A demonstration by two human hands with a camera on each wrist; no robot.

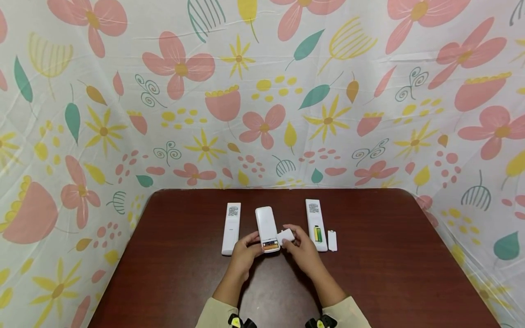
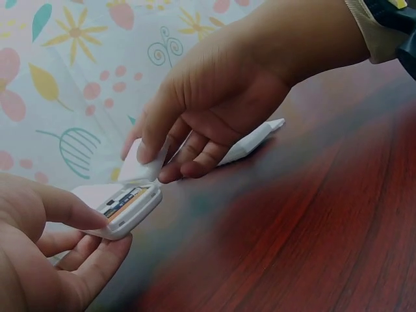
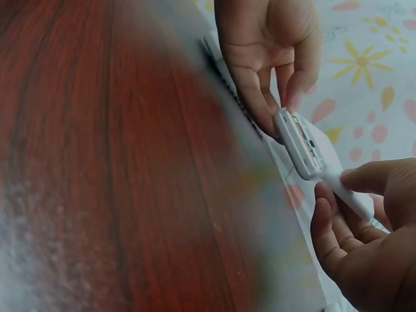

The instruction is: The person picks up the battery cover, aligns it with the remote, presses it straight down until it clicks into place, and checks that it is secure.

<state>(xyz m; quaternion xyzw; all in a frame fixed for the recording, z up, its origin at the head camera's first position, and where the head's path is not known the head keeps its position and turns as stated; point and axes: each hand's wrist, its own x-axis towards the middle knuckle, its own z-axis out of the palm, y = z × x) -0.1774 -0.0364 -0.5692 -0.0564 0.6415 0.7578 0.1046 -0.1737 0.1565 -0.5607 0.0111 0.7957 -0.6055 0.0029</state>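
Observation:
My left hand [image 1: 244, 256] grips the lower end of a white remote control [image 1: 266, 224], which lies back side up. Its battery compartment is uncovered and batteries [image 1: 270, 245] show inside, one with an orange wrapper. Between thumb and fingers, my right hand [image 1: 302, 250] pinches a white battery cover [image 1: 285, 236] right beside the compartment. In the left wrist view the cover [image 2: 140, 162] stands tilted at the edge of the remote [image 2: 134, 211]. The right wrist view has the cover [image 3: 356, 195] by the remote's side [image 3: 296, 146]; whether they touch is hard to tell.
Left of my hands lies a second white remote [image 1: 231, 228] with a printed label. At the right is a third remote [image 1: 316, 225], its compartment showing a green and yellow picture, next to a loose white cover [image 1: 332, 240]. Patterned cloth [image 1: 262, 91] hangs behind the brown table [image 1: 172, 273].

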